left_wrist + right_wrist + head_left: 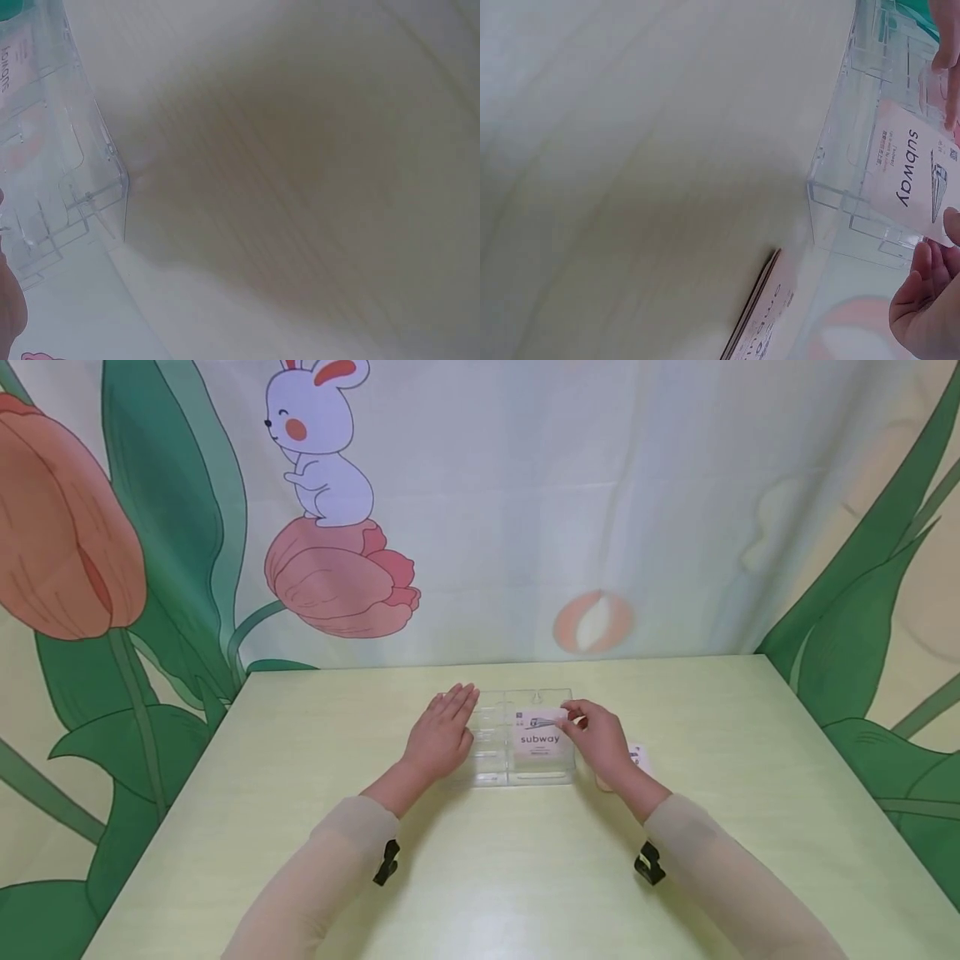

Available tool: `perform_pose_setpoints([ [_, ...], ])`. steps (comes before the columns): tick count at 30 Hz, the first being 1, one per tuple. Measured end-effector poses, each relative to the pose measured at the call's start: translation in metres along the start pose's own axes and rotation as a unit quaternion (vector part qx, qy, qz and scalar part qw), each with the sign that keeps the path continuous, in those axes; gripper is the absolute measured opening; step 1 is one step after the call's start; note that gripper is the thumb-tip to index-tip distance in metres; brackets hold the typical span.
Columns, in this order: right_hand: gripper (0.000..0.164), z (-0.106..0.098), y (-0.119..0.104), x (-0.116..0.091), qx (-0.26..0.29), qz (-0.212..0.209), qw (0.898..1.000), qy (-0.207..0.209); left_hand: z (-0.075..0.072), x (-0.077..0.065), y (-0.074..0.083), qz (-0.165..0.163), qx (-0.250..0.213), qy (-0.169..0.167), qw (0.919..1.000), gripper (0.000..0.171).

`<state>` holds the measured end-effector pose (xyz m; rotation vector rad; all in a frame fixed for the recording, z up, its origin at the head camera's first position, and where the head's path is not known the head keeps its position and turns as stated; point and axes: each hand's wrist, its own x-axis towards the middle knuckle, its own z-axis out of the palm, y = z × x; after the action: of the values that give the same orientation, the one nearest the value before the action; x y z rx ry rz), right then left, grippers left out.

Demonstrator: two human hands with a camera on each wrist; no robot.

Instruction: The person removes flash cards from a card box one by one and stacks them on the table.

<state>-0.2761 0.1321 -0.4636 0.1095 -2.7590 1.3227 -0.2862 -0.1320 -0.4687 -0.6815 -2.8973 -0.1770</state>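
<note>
A clear plastic compartment box (491, 778) lies on the table. My left hand (442, 735) rests on its left part with the fingers straight and close together. Between thumb and fingers, my right hand (600, 739) pinches the right edge of a pale pink card (538, 752) printed "subway" with a train picture. This card overlaps the right compartment of the box, and the right wrist view shows it (900, 157) tilted there, its corner at my thumb. In the left wrist view only the box's clear edge (112, 154) and a bit of my hand (9, 304) show.
A small stack of similar cards (769, 315) lies on the table just right of the box, partly hidden by my right wrist in the head view. The pale wood-grain table (300, 735) ends at a printed curtain (487, 568) with tulips and a rabbit.
</note>
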Motion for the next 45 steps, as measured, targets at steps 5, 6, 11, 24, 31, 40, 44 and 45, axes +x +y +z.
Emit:
perform_pose_setpoints([
  [5,0.025,0.002,-0.002,0.005,0.006,0.017,1.0,-0.002,0.0,0.0,0.0,-0.001,0.0,0.003,1.0,0.059],
  [6,0.024,0.002,-0.002,0.006,0.006,0.016,1.0,-0.003,0.0,0.0,0.0,-0.002,0.001,0.001,1.0,0.059],
  [11,0.024,0.003,-0.002,0.009,-0.008,0.005,1.0,-0.005,-0.001,0.001,0.001,-0.004,-0.003,-0.01,0.9999,0.059],
  [24,0.028,-0.008,-0.004,0.015,-0.017,-0.004,1.0,0.006,0.001,0.001,-0.001,-0.003,-0.004,-0.005,1.0,0.059],
  [31,0.028,-0.017,-0.009,0.021,-0.008,0.003,1.0,0.013,0.001,0.001,-0.001,-0.003,0.003,-0.004,1.0,0.059],
  [40,0.03,-0.024,-0.016,0.026,-0.009,0.001,1.0,0.012,0.001,0.0,-0.001,-0.004,0.0,-0.006,1.0,0.059],
  [44,0.03,-0.027,-0.02,0.028,-0.007,-0.006,1.0,0.013,0.001,0.0,-0.002,-0.002,0.0,-0.002,1.0,0.058],
  [45,0.03,-0.029,-0.022,0.028,-0.005,-0.007,1.0,0.014,0.0,0.0,-0.001,-0.001,-0.001,0.0,1.0,0.058],
])
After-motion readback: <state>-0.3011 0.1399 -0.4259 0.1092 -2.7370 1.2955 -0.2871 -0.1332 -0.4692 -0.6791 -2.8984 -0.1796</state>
